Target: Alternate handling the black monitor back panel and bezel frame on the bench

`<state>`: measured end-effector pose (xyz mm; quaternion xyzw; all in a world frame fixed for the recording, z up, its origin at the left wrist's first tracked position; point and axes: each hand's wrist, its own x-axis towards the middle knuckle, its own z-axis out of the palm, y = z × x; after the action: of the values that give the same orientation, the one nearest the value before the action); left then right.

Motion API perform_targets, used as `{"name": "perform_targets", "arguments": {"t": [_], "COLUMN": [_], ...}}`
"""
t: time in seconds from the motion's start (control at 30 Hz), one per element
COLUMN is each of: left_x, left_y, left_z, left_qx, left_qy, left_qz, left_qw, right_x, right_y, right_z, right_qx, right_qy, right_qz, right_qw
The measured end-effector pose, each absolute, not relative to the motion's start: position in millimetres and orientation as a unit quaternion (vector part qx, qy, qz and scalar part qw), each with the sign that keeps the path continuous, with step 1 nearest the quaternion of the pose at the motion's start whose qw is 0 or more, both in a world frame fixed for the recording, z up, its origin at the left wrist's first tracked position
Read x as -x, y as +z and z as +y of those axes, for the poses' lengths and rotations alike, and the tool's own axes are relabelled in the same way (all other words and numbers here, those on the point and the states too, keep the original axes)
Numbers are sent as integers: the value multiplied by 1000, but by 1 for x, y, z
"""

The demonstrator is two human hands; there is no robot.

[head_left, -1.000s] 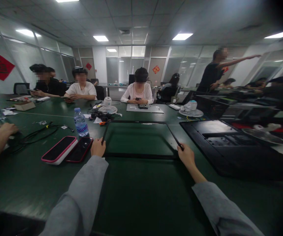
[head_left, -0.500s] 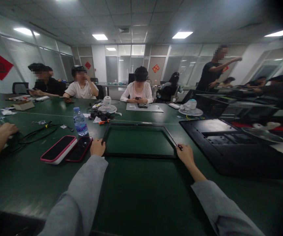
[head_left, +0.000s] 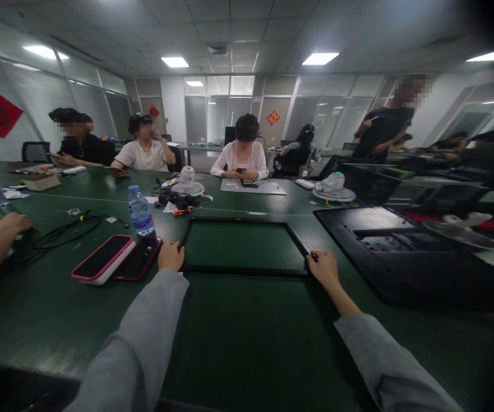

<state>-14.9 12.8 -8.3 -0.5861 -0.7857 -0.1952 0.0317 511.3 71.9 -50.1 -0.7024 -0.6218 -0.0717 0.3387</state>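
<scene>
A thin black rectangular frame (head_left: 247,270), like a monitor bezel, lies in front of me, and the green table shows through its open middle. My left hand (head_left: 171,256) is closed on its left side near the front corner. Over at the right side, my right hand (head_left: 324,268) grips the frame near the other front corner, fingers wrapped round the edge. Just left of my left hand lies a dark phone with a red edge (head_left: 140,260), beside a pink-rimmed white device (head_left: 103,259). A water bottle (head_left: 141,212) stands upright behind them.
A large black panel (head_left: 401,274) lies to my right. Cables (head_left: 64,232) and another person's hand (head_left: 12,226) are at the left. Beyond the frame are orange-handled pliers (head_left: 182,212), small white fans (head_left: 188,184) and a seated person (head_left: 243,154) at a grey board.
Both my hands and the frame stay in place. In the background, the standing person at the right has shifted rightward and lowered a raised arm.
</scene>
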Motion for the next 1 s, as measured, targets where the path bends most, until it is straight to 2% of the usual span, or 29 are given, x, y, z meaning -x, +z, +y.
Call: {"name": "perform_targets", "arguments": {"t": [0.37,0.63,0.83,1.0], "left_x": [11,1,1,3], "left_y": [-7,9,8,4], "left_z": [12,4,4,8], "left_qx": [586,558,546,547], "left_qy": [-216,-423,-526,-553], "left_qz": [-781,-707,-644,-617], "left_qw": [27,99,103,120], "right_x": [-511,-490,-482,-482], "right_y": [-50,-23,-13,-14], "right_z": [72,52,44,45], "right_qx": [713,684,669,661], "right_qy": [-43,-34,-42,-51], "right_qz": [-616,-559,-554,-550], "right_qw": [333,468,493,508]}}
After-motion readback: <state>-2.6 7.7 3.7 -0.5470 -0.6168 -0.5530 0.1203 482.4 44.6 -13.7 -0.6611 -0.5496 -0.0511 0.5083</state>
